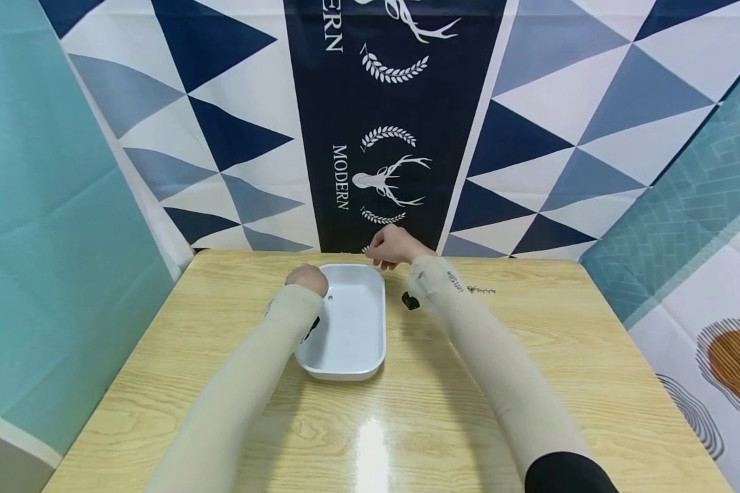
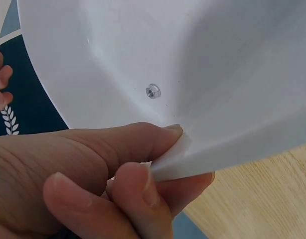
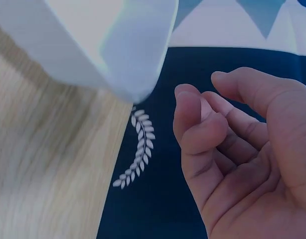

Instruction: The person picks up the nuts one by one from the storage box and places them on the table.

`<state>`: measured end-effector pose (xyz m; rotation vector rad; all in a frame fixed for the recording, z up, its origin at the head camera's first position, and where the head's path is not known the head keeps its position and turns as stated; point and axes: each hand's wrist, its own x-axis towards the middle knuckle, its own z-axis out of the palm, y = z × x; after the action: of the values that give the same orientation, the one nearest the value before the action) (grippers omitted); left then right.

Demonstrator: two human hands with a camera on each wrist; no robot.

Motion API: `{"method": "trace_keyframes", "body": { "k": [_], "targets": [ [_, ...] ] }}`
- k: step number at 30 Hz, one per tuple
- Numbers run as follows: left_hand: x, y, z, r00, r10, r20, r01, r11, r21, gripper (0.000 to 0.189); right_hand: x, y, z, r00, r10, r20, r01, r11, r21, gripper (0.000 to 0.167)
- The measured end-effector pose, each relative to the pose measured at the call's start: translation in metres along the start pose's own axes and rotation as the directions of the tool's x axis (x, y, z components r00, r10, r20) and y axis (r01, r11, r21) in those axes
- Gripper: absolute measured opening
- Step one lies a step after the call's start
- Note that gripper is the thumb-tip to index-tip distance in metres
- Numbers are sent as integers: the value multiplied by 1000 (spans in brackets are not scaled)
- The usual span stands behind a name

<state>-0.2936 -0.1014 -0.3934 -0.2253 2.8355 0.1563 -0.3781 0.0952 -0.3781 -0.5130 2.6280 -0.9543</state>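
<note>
A white rectangular tray [image 1: 351, 322] with rounded corners stands on the wooden table. My left hand [image 1: 308, 278] pinches its rim near the far left corner, thumb [image 2: 158, 137] inside and a finger beneath the edge. Inside the tray lies a small silver flanged nut [image 2: 153, 91], close to that thumb. My right hand [image 1: 395, 246] hovers beside the far right corner, apart from the tray. In the right wrist view, its fingers [image 3: 200, 137] are loosely curled and nothing shows between them.
Small silver metal pieces [image 1: 482, 290] lie in a row on the table [image 1: 499, 383], right of my right forearm. Behind the table's far edge hangs a patterned cloth [image 1: 376, 137] with triangles and deer heads. Teal fabric [image 1: 55, 205] rises on the left.
</note>
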Motion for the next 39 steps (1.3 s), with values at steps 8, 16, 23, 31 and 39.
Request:
{"method": "trace_keyframes", "body": {
  "k": [8, 16, 23, 31, 39],
  "targets": [
    [5, 1, 1, 1000, -19, 12, 19, 1000, 7, 32, 10, -5, 22, 998, 16, 59, -19, 999, 48, 27],
    [9, 2, 1, 998, -53, 35, 52, 998, 28, 35, 11, -14, 44, 993, 12, 115, -21, 997, 76, 26],
    [14, 2, 1, 995, -88, 39, 89, 996, -22, 37, 18, -17, 65, 989, 1, 151, -14, 996, 87, 20],
    [20, 3, 2, 992, -111, 53, 112, 993, -28, 40, 24, -19, 87, 987, 13, 157, -21, 999, 47, 10],
    [21, 1, 2, 993, -103, 58, 105, 993, -46, 36, 28, -19, 101, 992, 17, 129, -16, 1000, -7, 7]
  ]
}}
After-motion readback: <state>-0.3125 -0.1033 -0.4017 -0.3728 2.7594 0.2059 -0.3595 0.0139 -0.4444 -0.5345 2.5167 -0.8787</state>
